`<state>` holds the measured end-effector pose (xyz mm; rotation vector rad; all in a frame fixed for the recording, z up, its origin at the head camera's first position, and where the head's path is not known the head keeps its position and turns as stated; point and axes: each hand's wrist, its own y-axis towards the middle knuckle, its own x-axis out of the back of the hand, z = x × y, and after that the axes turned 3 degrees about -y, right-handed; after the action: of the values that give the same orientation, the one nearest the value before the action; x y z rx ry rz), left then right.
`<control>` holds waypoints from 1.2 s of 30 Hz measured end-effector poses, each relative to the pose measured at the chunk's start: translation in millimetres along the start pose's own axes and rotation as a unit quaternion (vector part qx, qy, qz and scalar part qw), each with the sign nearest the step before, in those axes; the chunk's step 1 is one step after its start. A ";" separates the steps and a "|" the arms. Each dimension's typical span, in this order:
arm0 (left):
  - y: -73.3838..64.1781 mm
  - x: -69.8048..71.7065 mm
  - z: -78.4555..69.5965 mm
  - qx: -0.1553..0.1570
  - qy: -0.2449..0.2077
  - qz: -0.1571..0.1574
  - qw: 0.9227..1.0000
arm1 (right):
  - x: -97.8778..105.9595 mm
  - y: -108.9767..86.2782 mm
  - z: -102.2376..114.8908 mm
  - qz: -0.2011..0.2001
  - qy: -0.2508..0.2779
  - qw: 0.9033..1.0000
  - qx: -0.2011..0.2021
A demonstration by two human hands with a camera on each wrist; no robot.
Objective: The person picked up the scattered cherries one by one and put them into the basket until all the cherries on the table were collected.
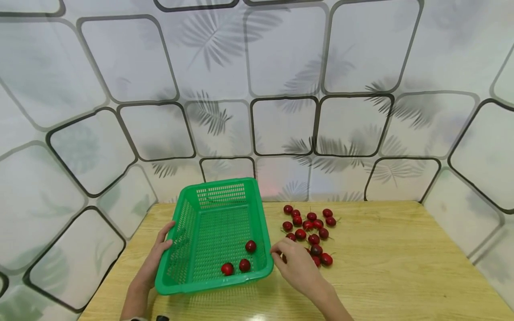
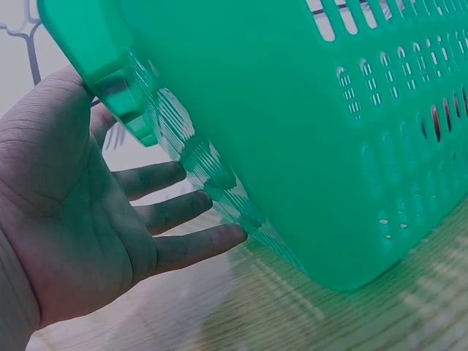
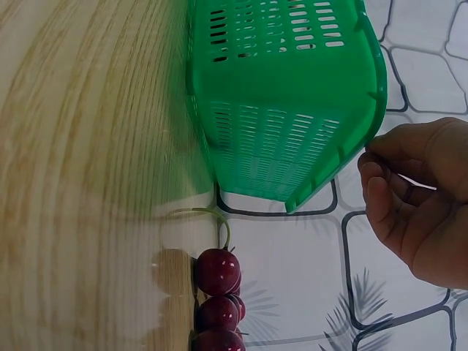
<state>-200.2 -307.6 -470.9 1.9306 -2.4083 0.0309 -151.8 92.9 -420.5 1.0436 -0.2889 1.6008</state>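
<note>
1. Right hand (image 1: 297,267), 4 o'clock of the green basket (image 1: 218,236): fingers curled, thumb and index tips drawn together right at the basket's edge. Can't tell if they pinch the edge, a stem or nothing.
2. Left hand (image 1: 152,258), 8 to 9 o'clock: fingers straight, spread, thumb at the edge; probably steadying the basket.
3. Three cherries (image 1: 245,265) inside, 4 to 6 o'clock. Basket looks tipped, far end up, which would explain the bunching.
4. Loose cherries (image 1: 300,234) on wooden table (image 1: 401,254), basket's 3 o'clock, near right hand, presumably for easy reach.
5. Leaf-patterned backdrop (image 1: 281,125), 12 o'clock.
</note>
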 end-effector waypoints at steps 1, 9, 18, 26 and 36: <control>-0.1 0.1 0.2 0.000 -0.002 0.001 1.000 | 0.0 0.0 0.0 0.001 0.001 1.000 0.000; 0.1 1.2 1.5 -0.002 -0.009 0.004 1.000 | 0.1 -0.1 -0.3 0.002 0.003 1.000 -0.002; 0.1 1.4 0.9 -0.001 -0.011 0.006 1.000 | -0.6 0.1 -0.8 -0.002 -0.004 1.000 -0.005; -0.1 0.5 0.1 -0.001 -0.014 0.007 1.000 | 0.4 -0.6 -0.5 0.003 0.001 1.000 -0.005; 0.3 1.2 1.1 -0.001 -0.005 0.005 1.000 | 0.8 -1.0 0.0 0.002 -0.005 1.000 -0.009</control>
<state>-200.7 -308.8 -471.9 1.9222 -2.4248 0.0197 -150.9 93.8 -420.3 1.0386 -0.3114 1.5949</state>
